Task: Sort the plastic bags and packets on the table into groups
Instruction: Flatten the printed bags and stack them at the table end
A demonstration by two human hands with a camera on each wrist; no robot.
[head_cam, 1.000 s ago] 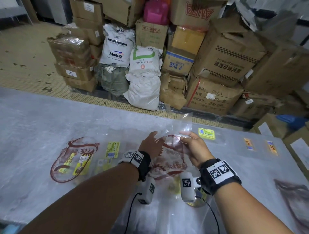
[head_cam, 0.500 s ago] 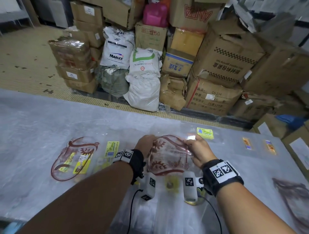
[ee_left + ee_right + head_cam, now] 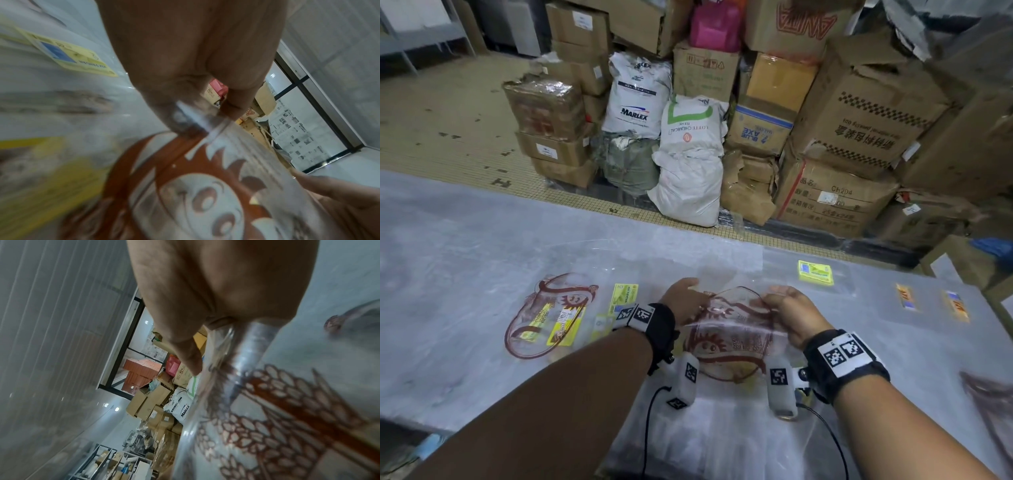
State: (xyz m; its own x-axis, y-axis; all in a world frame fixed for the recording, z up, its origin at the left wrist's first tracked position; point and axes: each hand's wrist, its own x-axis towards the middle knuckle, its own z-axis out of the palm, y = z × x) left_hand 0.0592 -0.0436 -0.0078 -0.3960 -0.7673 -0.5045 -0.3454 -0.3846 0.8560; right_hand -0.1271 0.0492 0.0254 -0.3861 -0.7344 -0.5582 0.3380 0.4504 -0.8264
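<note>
A clear plastic bag printed with a brown sun face (image 3: 726, 329) is held just above the table, between my two hands. My left hand (image 3: 683, 299) pinches its left top edge; the left wrist view shows fingertips (image 3: 185, 116) closed on the clear plastic (image 3: 205, 186). My right hand (image 3: 789, 308) grips the right top edge, with the plastic (image 3: 257, 410) passing under its thumb (image 3: 189, 356). A like brown-printed bag (image 3: 544, 315) lies flat to the left, with yellow packets (image 3: 566, 323) on it.
A yellow-labelled clear packet (image 3: 815, 272) lies beyond my right hand. Two small orange-labelled packets (image 3: 905, 296) lie far right. Another brown-printed bag (image 3: 989, 397) lies at the right edge. Cardboard boxes (image 3: 859, 113) and white sacks (image 3: 688, 164) are stacked on the floor past the table (image 3: 448, 240).
Both hands have come lower and closer to me with the sun-face bag. The bag's top, raised a second ago, now lies folded down near the table.
</note>
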